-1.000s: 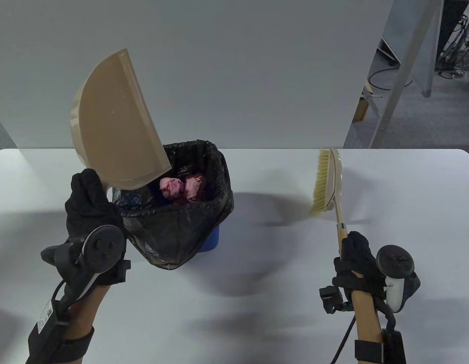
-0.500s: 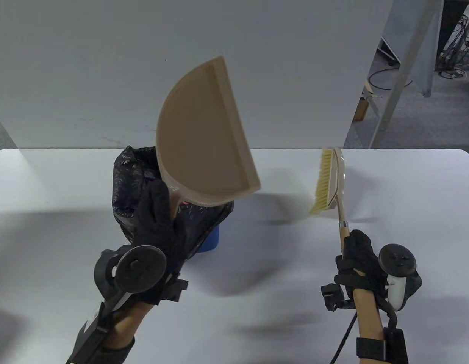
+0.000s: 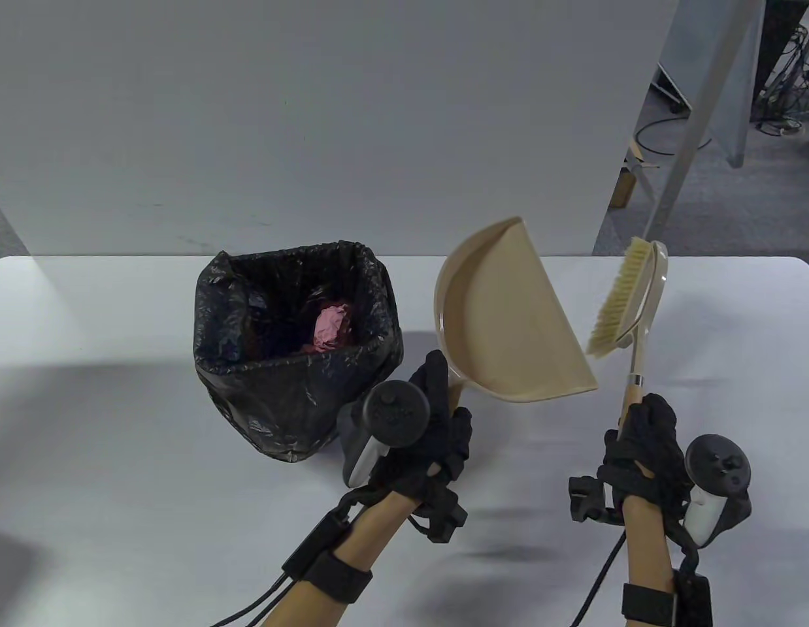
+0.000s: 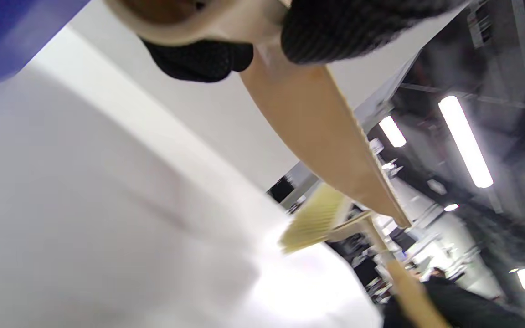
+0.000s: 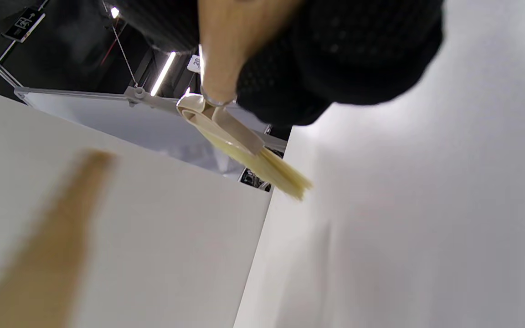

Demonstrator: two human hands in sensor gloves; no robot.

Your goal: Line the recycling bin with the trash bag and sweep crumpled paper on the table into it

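Note:
The bin (image 3: 293,346) stands left of centre on the table, lined with a black trash bag; pink crumpled paper (image 3: 331,326) lies inside. My left hand (image 3: 437,431) grips the handle of a beige dustpan (image 3: 515,326), held in the air to the right of the bin with its hollow side up. My right hand (image 3: 643,444) grips the wooden handle of a hand brush (image 3: 630,307), bristles pointing left toward the dustpan's edge. In the left wrist view the dustpan (image 4: 317,127) and the brush (image 4: 317,223) show close together. The right wrist view shows the brush (image 5: 244,150) above the table.
The white table (image 3: 117,522) runs to a grey partition (image 3: 313,117) behind the bin. A metal frame leg (image 3: 685,144) and floor cables lie beyond the table's right rear corner. The bin's blue wall (image 4: 12,32) shows in the left wrist view.
My left hand has swung the dustpan from over the bin to its right, lower and near the brush. My right hand has lifted and tilted the brush toward the dustpan.

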